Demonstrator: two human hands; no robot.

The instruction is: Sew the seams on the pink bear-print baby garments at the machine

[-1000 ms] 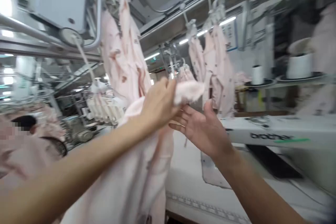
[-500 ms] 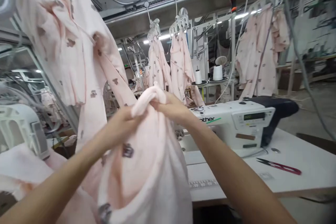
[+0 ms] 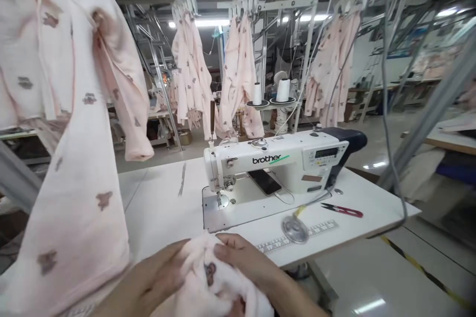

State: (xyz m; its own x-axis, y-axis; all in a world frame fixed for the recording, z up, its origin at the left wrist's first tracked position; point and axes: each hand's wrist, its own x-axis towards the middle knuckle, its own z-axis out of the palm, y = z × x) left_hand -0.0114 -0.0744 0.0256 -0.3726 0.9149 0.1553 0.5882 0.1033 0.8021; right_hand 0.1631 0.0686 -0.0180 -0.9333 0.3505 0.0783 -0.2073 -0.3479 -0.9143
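Note:
A pale pink fleece garment with brown bear prints is bunched between my two hands at the near edge of the sewing table. My left hand grips its left side, the fingers partly hidden by the cloth. On the other side, my right hand pinches the fabric with the thumb on top. Just beyond the hands stands a white Brother sewing machine, its needle and presser foot over a metal plate. The lower part of the garment runs out of view.
A large pink garment hangs close on the left. A phone lies under the machine arm. Red-handled thread snips, a clear ruler and a round metallic disc are on the right. Thread cones and more hanging garments stand behind.
Both hands have lowered the garment from in front of the hanging clothes to the table's near edge. The view has tilted down, revealing the whole machine. The cloth is now more bunched.

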